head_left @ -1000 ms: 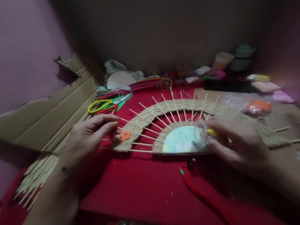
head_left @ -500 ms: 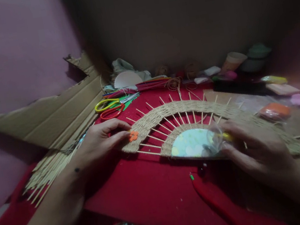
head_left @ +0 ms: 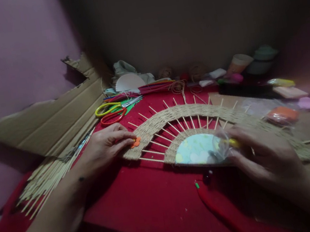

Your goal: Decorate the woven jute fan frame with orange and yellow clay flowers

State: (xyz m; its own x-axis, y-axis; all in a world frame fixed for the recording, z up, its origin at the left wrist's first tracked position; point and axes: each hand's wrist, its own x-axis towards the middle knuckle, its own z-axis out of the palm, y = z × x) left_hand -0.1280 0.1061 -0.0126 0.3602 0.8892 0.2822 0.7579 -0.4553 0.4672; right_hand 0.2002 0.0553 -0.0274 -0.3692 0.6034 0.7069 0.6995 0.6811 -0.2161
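A half-round woven fan frame (head_left: pixel 169 116) of natural cord on thin sticks lies on the red cloth. Pale blue patterned material (head_left: pixel 193 148) fills its inner half-circle. At the fan's left end, my left hand (head_left: pixel 112 142) pinches a small orange flower (head_left: pixel 136 142) against or just over the weave. My right hand (head_left: pixel 265 153), closed, is over the fan's right part. Its fingers grip a clear plastic piece (head_left: pixel 221 147), perhaps a small bag, with something yellow (head_left: pixel 233 142) at the fingertips. The hand hides part of the fan.
Scissors (head_left: pixel 112 111) with yellow and red handles lie behind the left hand. Loose sticks (head_left: pixel 47 181) and cardboard (head_left: pixel 55 124) are at the left. A red-handled tool (head_left: pixel 215 209) lies in front. An orange packet (head_left: pixel 282 114), cups and cord line the right and back.
My left hand's fingers have closed more tightly at the orange flower, which has shifted and tilted slightly. My right hand stays almost in place. The whole view has moved slightly.
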